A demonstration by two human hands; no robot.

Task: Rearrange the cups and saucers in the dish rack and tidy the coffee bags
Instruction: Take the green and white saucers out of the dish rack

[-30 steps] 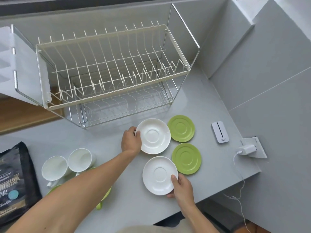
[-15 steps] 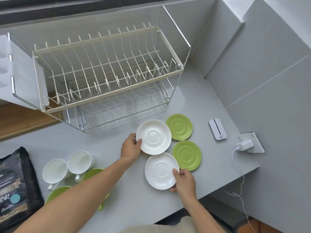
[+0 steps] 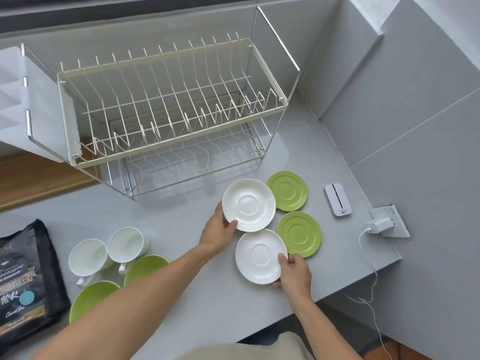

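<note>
While both tiers of the cream wire dish rack [image 3: 171,105] stand empty, a person grips two round white ceramic saucers on the grey countertop [image 3: 181,224]. The left hand [image 3: 219,233] pinches the rim of the far white saucer [image 3: 248,204], thumb on top and fingers curled beneath; its near-left edge looks slightly lifted. The right hand [image 3: 294,272] pinches the near white saucer [image 3: 260,255] at its lower right rim in the same way. Two round green saucers [image 3: 287,190] lie flat just to the right, touching or nearly touching the white ones. Two white cups [image 3: 109,252] and two green cups [image 3: 114,287] wait at the left beside a black coffee bag [image 3: 26,276]. The step appears to be picking up saucers for racking; next, each would need tipping upright and sliding between the rack's prongs. Open counter lies between saucers and rack, while the counter edge runs close behind the right hand.
</note>
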